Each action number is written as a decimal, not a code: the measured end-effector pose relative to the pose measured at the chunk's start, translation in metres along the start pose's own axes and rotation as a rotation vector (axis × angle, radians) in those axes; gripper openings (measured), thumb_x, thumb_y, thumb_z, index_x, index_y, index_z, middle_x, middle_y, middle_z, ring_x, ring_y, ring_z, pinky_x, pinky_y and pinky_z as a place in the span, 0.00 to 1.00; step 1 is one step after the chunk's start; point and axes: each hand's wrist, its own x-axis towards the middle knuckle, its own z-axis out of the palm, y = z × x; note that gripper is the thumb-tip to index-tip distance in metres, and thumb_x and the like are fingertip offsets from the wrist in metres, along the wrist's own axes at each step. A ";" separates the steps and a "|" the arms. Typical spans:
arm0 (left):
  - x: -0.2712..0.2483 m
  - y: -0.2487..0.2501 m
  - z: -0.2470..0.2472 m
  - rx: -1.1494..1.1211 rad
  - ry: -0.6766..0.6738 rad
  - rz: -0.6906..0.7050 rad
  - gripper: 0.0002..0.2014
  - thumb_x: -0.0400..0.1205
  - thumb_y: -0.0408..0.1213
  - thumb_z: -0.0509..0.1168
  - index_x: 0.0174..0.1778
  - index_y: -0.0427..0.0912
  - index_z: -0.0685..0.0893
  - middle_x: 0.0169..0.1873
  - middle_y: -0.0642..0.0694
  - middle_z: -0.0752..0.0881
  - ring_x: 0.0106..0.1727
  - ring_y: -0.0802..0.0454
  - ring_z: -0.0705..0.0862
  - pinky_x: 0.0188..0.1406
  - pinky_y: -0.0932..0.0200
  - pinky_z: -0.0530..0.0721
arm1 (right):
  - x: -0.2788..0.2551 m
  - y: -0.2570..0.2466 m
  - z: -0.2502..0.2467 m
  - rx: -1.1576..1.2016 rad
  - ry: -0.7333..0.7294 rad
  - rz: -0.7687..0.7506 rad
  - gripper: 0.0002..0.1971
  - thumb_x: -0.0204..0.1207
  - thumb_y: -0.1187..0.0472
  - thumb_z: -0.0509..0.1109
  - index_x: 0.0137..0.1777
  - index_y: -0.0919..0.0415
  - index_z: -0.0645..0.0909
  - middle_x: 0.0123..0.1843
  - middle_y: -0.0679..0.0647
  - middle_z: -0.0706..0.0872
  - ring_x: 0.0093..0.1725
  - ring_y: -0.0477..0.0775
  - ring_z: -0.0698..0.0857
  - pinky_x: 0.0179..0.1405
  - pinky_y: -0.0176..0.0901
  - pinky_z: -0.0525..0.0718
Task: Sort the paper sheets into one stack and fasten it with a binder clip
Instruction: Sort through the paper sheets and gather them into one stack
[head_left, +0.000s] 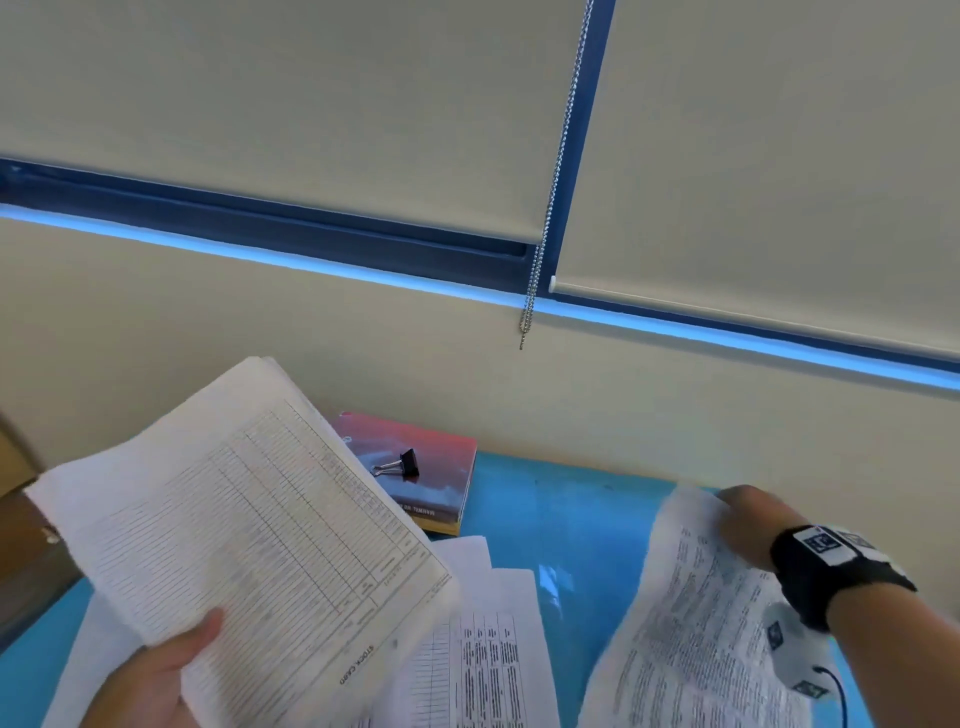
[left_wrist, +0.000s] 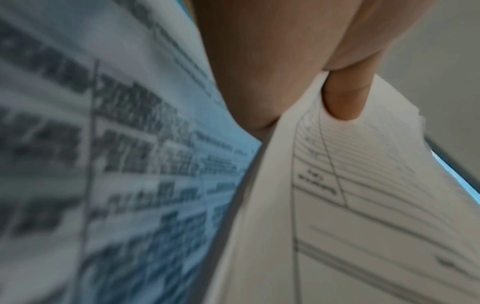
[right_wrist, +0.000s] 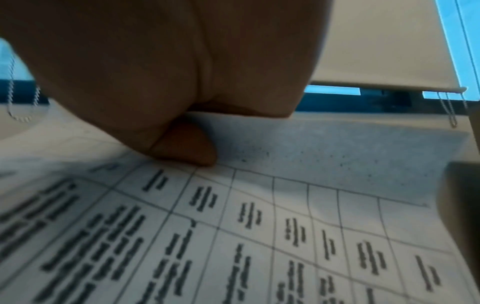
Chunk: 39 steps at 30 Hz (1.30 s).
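My left hand (head_left: 156, 670) grips a stack of ruled stock-card sheets (head_left: 249, 519) by its near corner and holds it tilted above the blue table (head_left: 571, 519); the thumb (left_wrist: 342, 96) presses on the top sheet (left_wrist: 376, 185). My right hand (head_left: 748, 525) pinches the far edge of a single printed table sheet (head_left: 691, 623), lifted and curling at the right; its thumb (right_wrist: 187, 144) lies on that sheet (right_wrist: 259, 226). A black binder clip (head_left: 402, 465) lies on a red book (head_left: 436, 467) at the back. More printed sheets (head_left: 483, 649) lie flat between my hands.
The red book sits against the cream wall (head_left: 208, 322) at the table's far edge. A bead chain (head_left: 535, 280) hangs from the roller blinds (head_left: 779, 156) above. A brown piece of furniture (head_left: 21, 545) stands at the left of the table.
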 end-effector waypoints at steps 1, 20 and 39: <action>-0.011 0.058 -0.078 0.057 -0.086 0.150 0.23 0.81 0.40 0.64 0.73 0.44 0.79 0.67 0.35 0.84 0.70 0.30 0.78 0.72 0.26 0.67 | -0.008 0.001 -0.015 0.029 0.023 -0.006 0.11 0.76 0.70 0.60 0.43 0.58 0.83 0.44 0.56 0.88 0.48 0.59 0.86 0.42 0.42 0.80; 0.012 0.070 -0.183 0.038 -0.094 0.155 0.19 0.88 0.40 0.53 0.73 0.41 0.77 0.69 0.30 0.81 0.72 0.25 0.75 0.72 0.22 0.65 | -0.073 -0.195 0.062 -0.220 -0.340 -0.462 0.16 0.70 0.54 0.69 0.55 0.59 0.84 0.60 0.59 0.86 0.57 0.62 0.85 0.55 0.48 0.82; 0.016 0.069 -0.185 -0.010 -0.068 0.176 0.18 0.90 0.36 0.51 0.69 0.31 0.77 0.69 0.23 0.78 0.73 0.23 0.73 0.77 0.26 0.62 | -0.058 -0.214 0.098 -0.212 -0.299 -0.441 0.09 0.73 0.55 0.74 0.49 0.50 0.77 0.50 0.49 0.81 0.49 0.56 0.79 0.51 0.46 0.76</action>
